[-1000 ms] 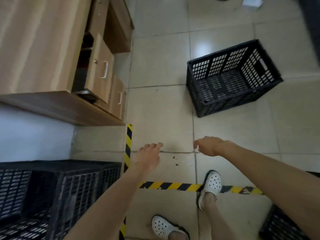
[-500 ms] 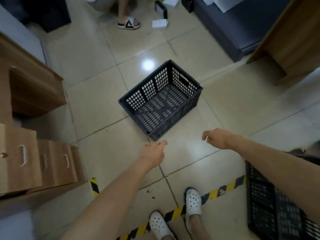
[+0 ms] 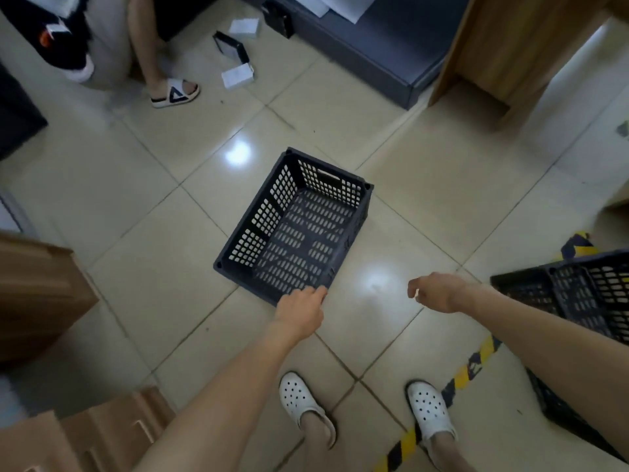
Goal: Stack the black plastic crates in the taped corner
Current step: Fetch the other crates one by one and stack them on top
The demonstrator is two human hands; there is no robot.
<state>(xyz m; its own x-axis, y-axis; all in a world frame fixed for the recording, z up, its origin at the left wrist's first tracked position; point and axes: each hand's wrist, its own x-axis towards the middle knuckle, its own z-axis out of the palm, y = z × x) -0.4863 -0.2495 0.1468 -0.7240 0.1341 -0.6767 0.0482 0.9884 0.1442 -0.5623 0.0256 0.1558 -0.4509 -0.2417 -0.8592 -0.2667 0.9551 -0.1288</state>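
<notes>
Black plastic crate point(image 3: 296, 226), open-topped and perforated on walls and base, is seen standing upright and empty on the tiled floor point(image 3: 136, 206) in the middle of the view, turned at an angle to the tile joints. Its near corner is met by the left hand point(image 3: 299, 313), whose fingers are extended and loosely spread toward the rim; whether the rim is actually touched cannot be told, and nothing is gripped. The right hand point(image 3: 437, 292) is held in the air to the right of the crate, well apart from it, with fingers loosely curled and nothing held. More black crates point(image 3: 578, 301) are seen at the right edge, partly cut off by the frame and partly hidden behind the right forearm; their contents cannot be made out. A strip of yellow-and-black tape point(image 3: 459, 379) is laid diagonally across the floor beside these crates, passing by the right white clog point(image 3: 430, 412), while the left white clog point(image 3: 299, 396) is planted on bare tile. Open floor is left on all sides of the central crate. Wooden furniture point(image 3: 37, 294) bounds the lower left, a dark low platform point(image 3: 367, 56) and a wooden panel point(image 3: 510, 49) bound the top, and another person's sandalled foot point(image 3: 175, 93) and small boxes point(image 3: 238, 76) are seen at the upper left.
</notes>
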